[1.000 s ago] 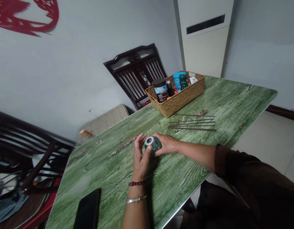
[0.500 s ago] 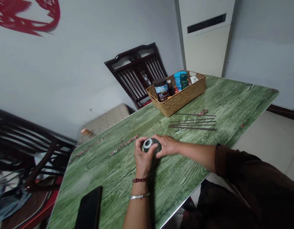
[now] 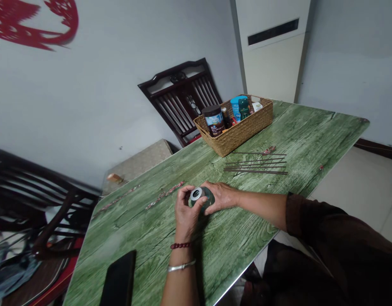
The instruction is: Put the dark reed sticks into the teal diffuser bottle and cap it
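Note:
A small dark-green glass bottle (image 3: 209, 199) with a silver ring collar (image 3: 197, 194) round its open mouth is held between both hands over the table. The fingers and thumb of my left hand (image 3: 187, 210) curl about the collar end. My right hand (image 3: 221, 197) wraps the body from the right side, hiding part of it. Whether the base touches the table cannot be seen. Beyond the hands, several thin dark-brown sticks (image 3: 256, 167) lie loosely side by side on the green wood-patterned tabletop (image 3: 145, 238).
A woven basket (image 3: 243, 137) stands behind the sticks, holding a brown-lidded jar (image 3: 213, 121), a blue tub (image 3: 237, 106) and other containers. A black phone (image 3: 118, 278) lies at the near left. Dark wooden chairs (image 3: 183, 95) stand by the far and left table sides.
My left hand has shifted slightly left and its thumb has slid lower, showing more of the bottle's body. My right hand keeps its hold. The view has moved a little.

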Available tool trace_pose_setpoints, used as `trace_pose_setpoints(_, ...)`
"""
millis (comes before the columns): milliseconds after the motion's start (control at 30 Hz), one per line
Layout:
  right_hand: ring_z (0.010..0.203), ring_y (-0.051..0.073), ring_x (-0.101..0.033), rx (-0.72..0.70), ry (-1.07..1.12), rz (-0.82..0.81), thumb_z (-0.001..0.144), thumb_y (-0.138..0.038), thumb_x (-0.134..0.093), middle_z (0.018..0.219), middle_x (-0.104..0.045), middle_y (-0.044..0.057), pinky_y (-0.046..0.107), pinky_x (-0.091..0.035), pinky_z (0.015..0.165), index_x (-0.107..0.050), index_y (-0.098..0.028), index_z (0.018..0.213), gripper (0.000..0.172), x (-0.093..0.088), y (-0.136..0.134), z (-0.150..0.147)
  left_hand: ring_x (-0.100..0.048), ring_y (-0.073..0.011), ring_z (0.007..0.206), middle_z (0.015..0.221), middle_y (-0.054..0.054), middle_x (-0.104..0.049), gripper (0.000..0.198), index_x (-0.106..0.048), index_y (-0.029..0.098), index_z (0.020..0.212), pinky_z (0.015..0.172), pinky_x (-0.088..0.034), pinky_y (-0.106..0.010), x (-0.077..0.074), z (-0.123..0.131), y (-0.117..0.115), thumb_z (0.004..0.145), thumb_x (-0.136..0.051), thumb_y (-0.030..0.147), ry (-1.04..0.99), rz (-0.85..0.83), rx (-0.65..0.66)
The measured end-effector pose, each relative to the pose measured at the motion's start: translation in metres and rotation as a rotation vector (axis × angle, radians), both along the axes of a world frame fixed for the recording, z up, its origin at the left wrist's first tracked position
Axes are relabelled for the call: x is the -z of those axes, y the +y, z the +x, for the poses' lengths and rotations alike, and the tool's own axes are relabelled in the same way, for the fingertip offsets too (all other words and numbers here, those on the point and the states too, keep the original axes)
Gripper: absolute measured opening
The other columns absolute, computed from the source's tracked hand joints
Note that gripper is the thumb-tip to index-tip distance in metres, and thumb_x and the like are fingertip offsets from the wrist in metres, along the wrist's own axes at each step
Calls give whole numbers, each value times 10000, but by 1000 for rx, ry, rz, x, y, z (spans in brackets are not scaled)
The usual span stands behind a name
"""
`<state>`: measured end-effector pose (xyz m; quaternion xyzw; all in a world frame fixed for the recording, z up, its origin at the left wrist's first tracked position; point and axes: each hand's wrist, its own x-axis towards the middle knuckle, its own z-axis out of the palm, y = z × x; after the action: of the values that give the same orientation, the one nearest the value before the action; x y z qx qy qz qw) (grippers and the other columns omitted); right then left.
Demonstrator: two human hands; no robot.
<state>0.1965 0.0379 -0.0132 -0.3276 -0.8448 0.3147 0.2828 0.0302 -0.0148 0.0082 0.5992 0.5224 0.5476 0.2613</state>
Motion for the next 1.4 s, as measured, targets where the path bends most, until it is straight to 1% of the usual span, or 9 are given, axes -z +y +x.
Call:
trace_pose_setpoints(167, 956, 260, -676, 2, 11, 2, 619, -424, -855, 1080, -674, 45, 304, -468, 736, -488, -230, 1263, 766, 2, 1, 0, -607, -219, 946, 976, -27, -630, 355, -644, 220, 941, 921, -472, -382, -2, -2, 1, 665, -823, 353, 203, 24, -66)
trace_pose_setpoints(267, 931, 260, -678, 4, 5, -16, 620, -420, -857, 1044, -679, 45, 302, -465, 723, -498, -218, 1245, 749, 1, 2, 1, -616, -259, 1078, 1099, -71, -669, 329, -684, 221, 1049, 1010, -450, -430, -6, -5, -5, 773, -743, 390, 182, -18, 87)
trace_pose_setpoints(400, 931, 259, -680, 16, 0, -36, 606, -405, -868, 1045, -684, 43, 298, -464, 719, -494, -220, 1252, 769, 2, 4, 0, -534, -293, 1294, 1381, -115, -577, 591, -555, 236, 1345, 1085, -418, -448, -7, -6, -9, 808, -719, 420, 21, -62, 262)
trace_pose_setpoints(467, 943, 253, -679, 12, 19, -38, 594, -391, -877, 1067, -682, 35, 295, -464, 728, -492, -237, 1266, 790, 5, 4, 0, -533, -297, 1285, 1362, -112, -571, 679, -536, 243, 1354, 1078, -427, -456, -4, -6, -7, 750, -770, 446, 27, -27, 193)
trace_pose_setpoints(600, 974, 254, -674, 6, 41, -17, 598, -412, -881, 1083, -676, 37, 300, -468, 745, -500, -241, 1268, 789, 7, 4, 0, -596, -257, 1159, 1196, -75, -634, 523, -609, 250, 1225, 1071, -431, -457, -2, -11, -3, 759, -777, 420, 82, 1, 44)
trace_pose_setpoints(867, 956, 276, -678, 3, -6, 10, 613, -487, -865, 1068, -685, 68, 331, -482, 753, -497, -203, 1230, 772, 2, 3, 2, -547, -282, 1310, 1392, -130, -606, 590, -557, 230, 1382, 1120, -401, -449, -10, -15, -11, 848, -701, 436, -94, -147, 307)
trace_pose_setpoints(1000, 920, 271, -678, 7, -21, 21, 616, -537, -851, 1050, -683, 80, 326, -478, 726, -503, -190, 1208, 770, 1, 0, 0, -634, -240, 1131, 1204, -92, -686, 529, -629, 219, 1248, 1031, -468, -395, -10, -8, -7, 774, -778, 400, -106, -154, 203)
trace_pose_setpoints(1167, 915, 254, -676, 6, -8, 16, 621, -523, -850, 1054, -673, 61, 316, -476, 726, -502, -208, 1230, 769, -3, -3, 0, -626, -171, 967, 1121, -37, -648, 495, -645, 230, 1067, 873, -498, -288, -7, -5, -3, 635, -864, 336, -137, 1, 22)
trace_pose_setpoints(1400, 916, 249, -673, 0, 21, 1, 608, -475, -864, 1038, -676, 41, 313, -473, 736, -514, -215, 1214, 746, -1, -2, 1, -648, -230, 1030, 1084, -62, -696, 467, -675, 219, 1080, 968, -482, -382, -4, -10, -6, 666, -845, 354, -44, -103, 69)
